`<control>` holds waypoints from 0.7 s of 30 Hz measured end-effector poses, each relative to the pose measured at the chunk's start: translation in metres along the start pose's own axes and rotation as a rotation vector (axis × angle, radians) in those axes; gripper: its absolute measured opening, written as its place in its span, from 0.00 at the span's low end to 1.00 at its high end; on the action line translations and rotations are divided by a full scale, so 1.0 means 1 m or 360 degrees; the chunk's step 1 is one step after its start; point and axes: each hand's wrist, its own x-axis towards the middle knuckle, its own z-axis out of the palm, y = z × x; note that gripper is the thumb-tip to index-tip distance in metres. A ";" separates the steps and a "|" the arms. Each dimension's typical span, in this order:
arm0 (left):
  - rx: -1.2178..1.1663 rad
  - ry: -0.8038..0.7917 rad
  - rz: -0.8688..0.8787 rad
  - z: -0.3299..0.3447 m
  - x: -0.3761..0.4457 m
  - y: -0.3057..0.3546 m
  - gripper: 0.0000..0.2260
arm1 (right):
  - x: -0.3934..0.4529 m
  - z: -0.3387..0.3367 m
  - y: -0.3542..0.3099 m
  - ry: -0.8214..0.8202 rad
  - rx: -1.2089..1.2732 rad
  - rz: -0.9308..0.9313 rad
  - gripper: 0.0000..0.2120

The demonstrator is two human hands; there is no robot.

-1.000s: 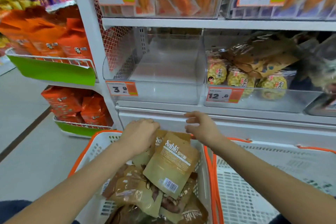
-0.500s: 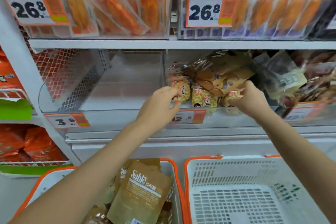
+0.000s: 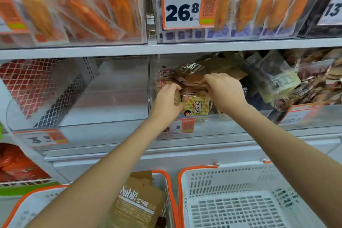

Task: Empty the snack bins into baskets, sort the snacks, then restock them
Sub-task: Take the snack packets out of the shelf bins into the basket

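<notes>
Two hands work inside the clear plastic shelf bin (image 3: 240, 120): the left hand (image 3: 167, 101) curls round a yellow round-biscuit packet (image 3: 195, 106), and the right hand (image 3: 224, 91) grips brown foil snack pouches (image 3: 207, 70) above it. Step in hand, by judgement: emptying this bin. The next move calls for lifting the bundle clear of the bin lip and lowering it into the white orange-rimmed basket (image 3: 231, 177) below, which holds nothing visible. Its left-hand twin basket (image 3: 166, 177) holds tan "Sablé" pouches (image 3: 137, 203). The neighbouring clear bin (image 3: 103, 120) holds nothing visible.
</notes>
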 end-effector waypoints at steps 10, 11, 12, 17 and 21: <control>0.0256 0.0367 0.0232 -0.088 -0.059 0.018 0.15 | -0.046 -0.118 -0.041 0.0743 0.0361 -0.0212 0.04; 0.0272 0.0400 0.0286 -0.101 -0.071 0.017 0.11 | -0.049 -0.131 -0.052 0.0782 0.0401 -0.0240 0.04; 0.0270 0.0425 0.0327 -0.115 -0.083 0.014 0.08 | -0.052 -0.143 -0.063 0.0799 0.0439 -0.0283 0.04; 0.0277 0.0462 0.0306 -0.175 -0.151 -0.011 0.04 | -0.073 -0.162 -0.134 0.0671 0.0749 -0.0373 0.04; 0.0380 0.0306 0.0039 -0.191 -0.215 -0.064 0.03 | -0.103 -0.121 -0.189 0.0357 0.1071 -0.0360 0.04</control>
